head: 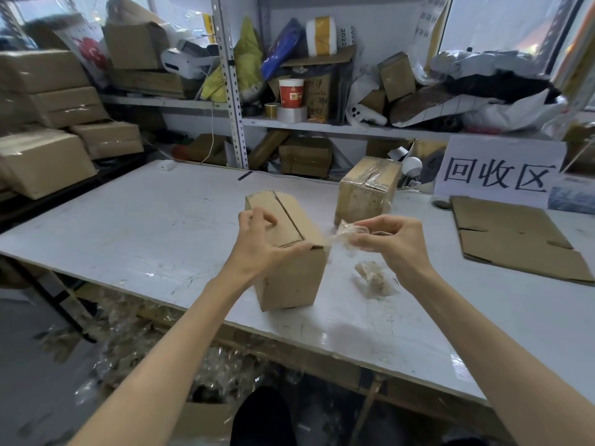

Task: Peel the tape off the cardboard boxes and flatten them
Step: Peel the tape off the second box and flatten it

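Box [291,272] in left hand [261,243], tape [345,234] in right hand [393,243]; taped box [363,195] behind.

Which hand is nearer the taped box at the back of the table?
Right. The right hand, pinching peeled tape, is just in front of the taped box; the left hand grips the nearer box, farther left.

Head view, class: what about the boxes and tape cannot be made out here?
Head view:
- The near box: base and far sides face away; the left hand covers part of its top.
- The tape in the right hand: clear and blurred; attachment to the box unclear.
- The taped box: rear faces away.
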Demonstrator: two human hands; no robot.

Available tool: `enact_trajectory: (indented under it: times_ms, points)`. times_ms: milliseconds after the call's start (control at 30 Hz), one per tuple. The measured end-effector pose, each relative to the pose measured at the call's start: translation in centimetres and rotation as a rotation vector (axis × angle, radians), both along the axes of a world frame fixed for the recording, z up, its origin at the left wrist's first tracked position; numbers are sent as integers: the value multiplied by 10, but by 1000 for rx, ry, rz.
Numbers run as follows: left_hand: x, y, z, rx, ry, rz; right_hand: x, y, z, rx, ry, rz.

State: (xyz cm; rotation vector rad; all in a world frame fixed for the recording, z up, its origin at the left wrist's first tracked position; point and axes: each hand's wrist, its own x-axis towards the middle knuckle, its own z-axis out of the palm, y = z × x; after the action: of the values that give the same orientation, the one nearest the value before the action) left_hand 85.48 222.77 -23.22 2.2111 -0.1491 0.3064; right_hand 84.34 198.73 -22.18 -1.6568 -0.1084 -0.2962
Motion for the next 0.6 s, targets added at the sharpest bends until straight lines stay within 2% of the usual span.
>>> enact_trajectory:
  times_ms: [67,133,267,367,467,600]
  points:
    - [3,-12,3,-40,68,59,-2,13,0,-15,7,86]
    - [5,-18,2,55,60,78,1,22,-1,-62,17,93]
    - [4,-4,-8,45,66,11,9,23,-3,-321,0,-92]
    - [2,6,-11,-20,92,-72,7,31,-11,-484,-118,-259]
    - [2,10,-13,-55,97,-115,2,51,-17,-455,-176,-270]
    - [5,16,-16,-103,128,-111,-3,66,-17,-297,-167,-182]
